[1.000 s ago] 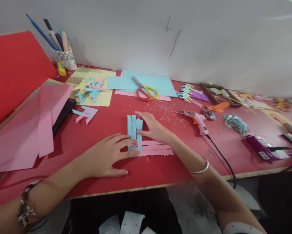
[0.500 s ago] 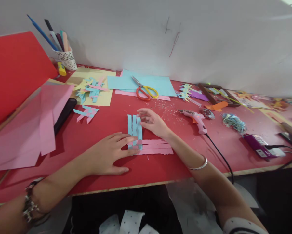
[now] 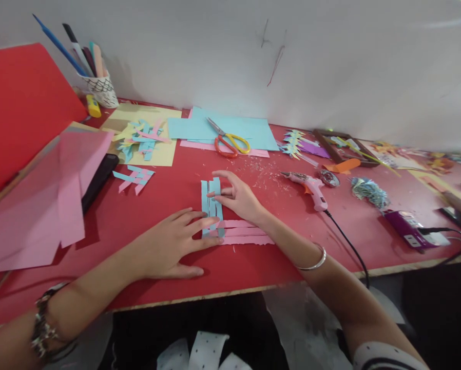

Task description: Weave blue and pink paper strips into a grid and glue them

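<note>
Head camera: with the strips' crossing as the clock's centre, blue strips [image 3: 204,198] are running towards 12 o'clock and pink strips [image 3: 249,240] towards 3, all lying on a red table [image 3: 261,267]. At 8 o'clock, the left hand [image 3: 165,246] is lying with fingers spread, fingertips resting on the crossing. At 1 o'clock, the right hand [image 3: 244,199] is resting curled at the blue strips; whether its fingers are pinching one, I cannot tell.

Slipping is seeming the likeliest fault: if the left fingertips are pressing too lightly, any tug towards 12 could be skewing the crossing. Narrow gaps are showing between the blue strips, so a sideways nudge could be overlapping two. Rough edges are suggesting thin paper, which hard pinching could be creasing or tearing. At 2 o'clock, a glue gun [image 3: 311,187] is lying with its cord [image 3: 349,240] trailing towards 4; a sweeping right forearm [image 3: 303,246] could be catching it.
</note>
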The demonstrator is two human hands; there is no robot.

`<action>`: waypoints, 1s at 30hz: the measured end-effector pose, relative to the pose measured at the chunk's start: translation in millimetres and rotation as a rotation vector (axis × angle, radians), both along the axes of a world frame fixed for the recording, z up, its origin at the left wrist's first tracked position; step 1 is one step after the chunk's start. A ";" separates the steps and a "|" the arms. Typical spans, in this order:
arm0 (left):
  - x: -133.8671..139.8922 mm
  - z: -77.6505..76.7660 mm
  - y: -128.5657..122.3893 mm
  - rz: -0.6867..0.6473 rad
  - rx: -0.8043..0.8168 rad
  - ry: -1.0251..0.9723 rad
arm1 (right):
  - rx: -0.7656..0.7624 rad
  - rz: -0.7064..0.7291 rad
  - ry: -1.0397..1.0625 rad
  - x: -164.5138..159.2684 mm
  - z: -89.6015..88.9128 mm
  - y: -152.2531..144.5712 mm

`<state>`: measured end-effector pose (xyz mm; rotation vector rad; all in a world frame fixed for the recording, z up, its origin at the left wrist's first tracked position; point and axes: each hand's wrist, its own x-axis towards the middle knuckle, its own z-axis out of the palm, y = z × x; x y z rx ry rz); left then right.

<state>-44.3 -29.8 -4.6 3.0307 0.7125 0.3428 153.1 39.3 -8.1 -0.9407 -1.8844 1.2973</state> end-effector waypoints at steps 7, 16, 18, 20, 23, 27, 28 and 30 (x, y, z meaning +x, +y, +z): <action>0.4 0.3 -2.2 0.018 -0.004 0.007 | 0.008 -0.071 0.003 -4.5 -5.1 0.6; 0.3 0.1 -1.8 0.029 -0.017 -0.006 | 0.381 -0.006 -0.295 -1.8 -2.4 1.2; 0.1 -0.1 -1.8 0.023 -0.021 -0.013 | 0.424 0.007 -0.330 -2.1 -3.0 2.4; -0.1 -0.6 -1.8 0.026 -0.030 -0.020 | 0.468 -0.022 -0.357 -0.7 -2.5 4.6; -0.6 -1.4 -2.0 0.036 -0.042 -0.029 | 0.532 -0.130 -0.357 8.5 5.7 6.0; -1.5 -1.5 -2.2 0.037 -0.045 -0.027 | 0.488 0.046 -0.389 30.1 28.5 -10.9; -1.5 -1.3 -2.3 0.039 -0.044 -0.024 | 0.471 0.126 -0.425 34.7 33.5 -18.6; -1.2 -0.8 -2.5 0.039 -0.039 -0.017 | 0.443 0.250 -0.534 40.4 39.8 -34.6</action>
